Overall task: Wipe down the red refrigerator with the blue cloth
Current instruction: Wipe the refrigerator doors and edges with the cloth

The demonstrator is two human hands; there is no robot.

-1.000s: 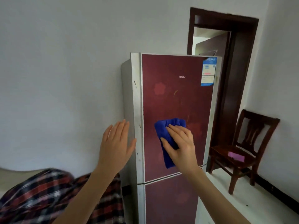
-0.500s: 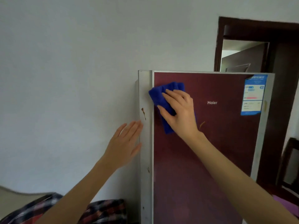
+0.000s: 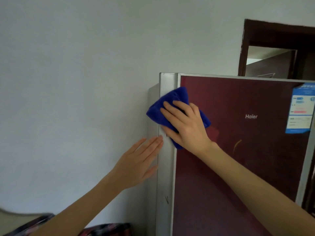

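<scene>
The red refrigerator (image 3: 238, 150) fills the right half of the view, its dark red door framed by a silver strip on the left edge. A folded blue cloth (image 3: 172, 103) lies against the upper left corner of the door, overlapping the silver strip. My right hand (image 3: 185, 123) presses the cloth flat with straight, spread fingers. My left hand (image 3: 138, 166) is lower, fingers straight, its fingertips touching the silver strip's left edge.
A blue and white label (image 3: 301, 109) sticks to the door's upper right. A dark wooden door frame (image 3: 272, 36) rises behind the refrigerator. A plain white wall (image 3: 76, 82) fills the left. A plaid fabric (image 3: 105, 229) shows at the bottom edge.
My right hand and the cloth have slid up the door, then left onto the silver strip. My left hand stays beside the strip. The view has moved closer and higher.
</scene>
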